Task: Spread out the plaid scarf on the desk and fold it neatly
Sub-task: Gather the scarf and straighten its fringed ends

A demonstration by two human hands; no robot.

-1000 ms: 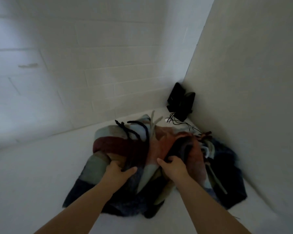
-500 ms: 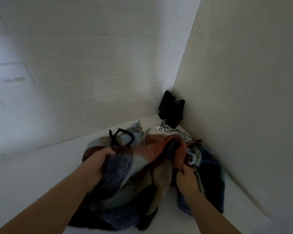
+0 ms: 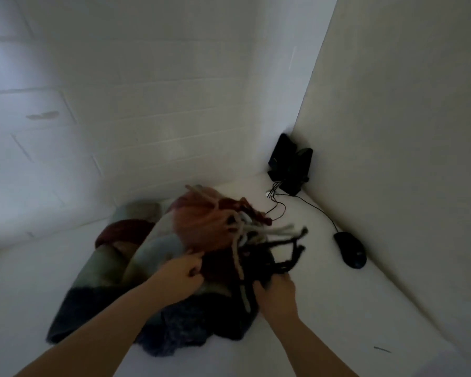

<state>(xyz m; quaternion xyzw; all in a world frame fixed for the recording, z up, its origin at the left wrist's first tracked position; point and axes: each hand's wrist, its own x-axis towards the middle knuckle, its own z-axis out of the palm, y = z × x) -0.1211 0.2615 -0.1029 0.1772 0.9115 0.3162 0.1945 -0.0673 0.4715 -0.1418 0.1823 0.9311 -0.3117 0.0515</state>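
While both hands (image 3: 230, 281) grip the bunched plaid scarf (image 3: 158, 262), a mouse (image 3: 350, 248) lies on the white desk (image 3: 337, 308).

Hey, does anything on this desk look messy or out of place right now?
Yes. The plaid scarf lies bunched in a heap, its fringe tangled and splayed. Both hands, left hand and right hand, grip it.

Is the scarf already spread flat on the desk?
No, the scarf lies bunched in a heap, with both hands gripping it.

white desk (image 3: 337, 308), plaid scarf (image 3: 158, 257), black mouse (image 3: 350, 249)
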